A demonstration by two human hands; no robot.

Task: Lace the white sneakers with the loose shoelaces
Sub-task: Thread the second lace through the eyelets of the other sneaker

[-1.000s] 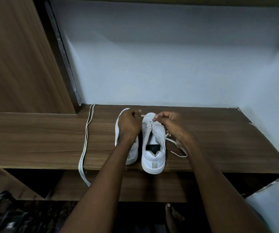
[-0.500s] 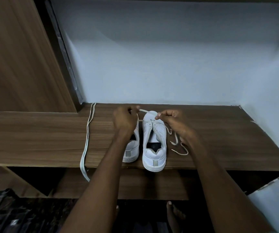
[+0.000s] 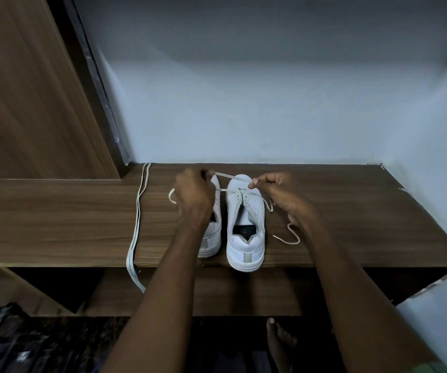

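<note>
Wooden shelf (image 3: 351, 211): sneakers (image 3: 246, 224) at front edge (heels overhanging); both hands (image 3: 194, 195) pinch shoelace (image 3: 233, 178); right side bare.

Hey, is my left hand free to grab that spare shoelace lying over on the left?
Probably not right now: the left hand is pinching the lace stretched to the right hand. Otherwise nothing blocks the spare shoelace on the shelf.

Plenty of bare wooden worktop (image 3: 351, 211) to my right. On the left, a loose white shoelace (image 3: 137, 224) crosses it, and the brown wooden cabinet side (image 3: 28, 103) walls things off.
</note>
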